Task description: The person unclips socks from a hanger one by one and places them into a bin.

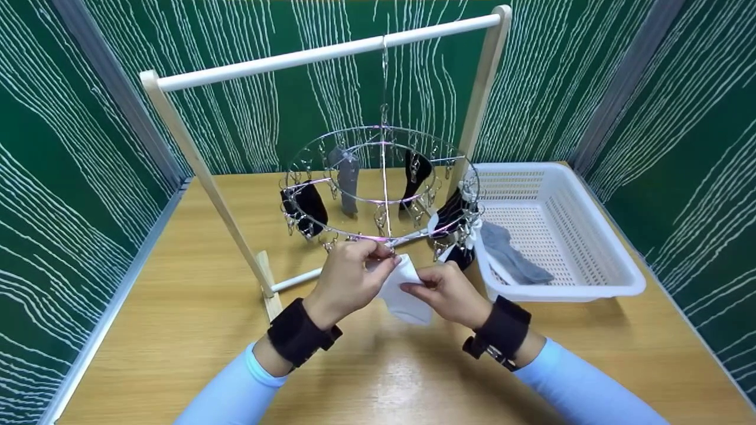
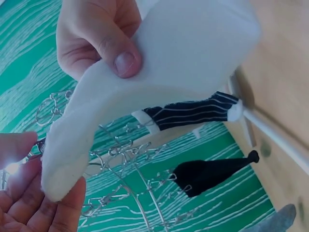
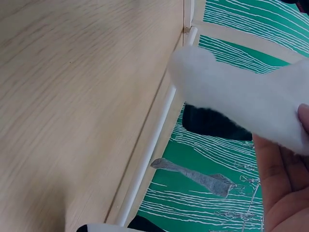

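A white sock (image 1: 407,301) hangs between the two hands at the front of a round metal clip hanger (image 1: 384,189). My left hand (image 1: 351,274) pinches a small metal clip (image 2: 41,145) beside the sock's upper edge, seen in the left wrist view; whether the clip bites the fabric is unclear. Lower along the sock, my right hand (image 1: 455,292) pinches the cloth between thumb and fingers. Around the hanger hang a black sock (image 1: 310,206), a grey sock (image 1: 347,180), another black sock (image 1: 415,177) and dark striped socks with white ends (image 2: 193,114).
A wooden stand with a white top bar (image 1: 319,55) carries the hanger by its hook. To the right, a white plastic basket (image 1: 614,254) holds grey socks (image 1: 514,257). Green, white-streaked panels (image 1: 224,118) enclose the wooden table (image 1: 195,330).
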A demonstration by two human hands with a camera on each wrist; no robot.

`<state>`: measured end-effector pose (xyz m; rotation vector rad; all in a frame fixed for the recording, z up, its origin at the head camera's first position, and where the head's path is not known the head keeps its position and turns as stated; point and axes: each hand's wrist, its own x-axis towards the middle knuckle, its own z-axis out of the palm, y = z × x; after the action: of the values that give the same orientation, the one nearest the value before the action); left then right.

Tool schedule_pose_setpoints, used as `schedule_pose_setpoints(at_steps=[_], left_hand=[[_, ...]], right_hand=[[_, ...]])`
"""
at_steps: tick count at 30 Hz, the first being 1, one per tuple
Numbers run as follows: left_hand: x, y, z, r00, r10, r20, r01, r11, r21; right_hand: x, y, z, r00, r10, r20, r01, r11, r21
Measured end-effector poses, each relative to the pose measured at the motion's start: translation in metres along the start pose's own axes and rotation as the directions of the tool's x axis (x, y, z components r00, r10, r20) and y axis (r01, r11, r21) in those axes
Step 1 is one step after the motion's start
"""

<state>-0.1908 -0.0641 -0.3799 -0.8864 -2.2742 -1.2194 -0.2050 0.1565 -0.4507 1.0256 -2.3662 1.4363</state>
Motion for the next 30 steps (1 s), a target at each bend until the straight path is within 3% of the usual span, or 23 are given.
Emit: schedule_pose_setpoints(at_steps=[16, 26, 30], left_hand=[[0.0, -0.001, 0.0, 1.0, 0.003, -0.022, -0.003, 1.0, -0.003], [-0.001, 0.002, -0.004, 0.997, -0.076, -0.001, 0.076, 0.996, -0.043], [-0.001, 0.004, -0.005, 0.995, -0.099, 0.004, 0.099, 0.994, -0.052]], right_hand=[[-0.006, 0.002, -0.002, 0.999, 0.021, 0.032, -0.021, 1.0, -0.017], [-0.017, 0.007, -0.014, 0.995, 0.052, 0.089, -0.047, 0.997, -0.062], [-0.018, 0.007, -0.02, 0.997, 0.017, 0.078, -0.011, 0.997, -0.075]])
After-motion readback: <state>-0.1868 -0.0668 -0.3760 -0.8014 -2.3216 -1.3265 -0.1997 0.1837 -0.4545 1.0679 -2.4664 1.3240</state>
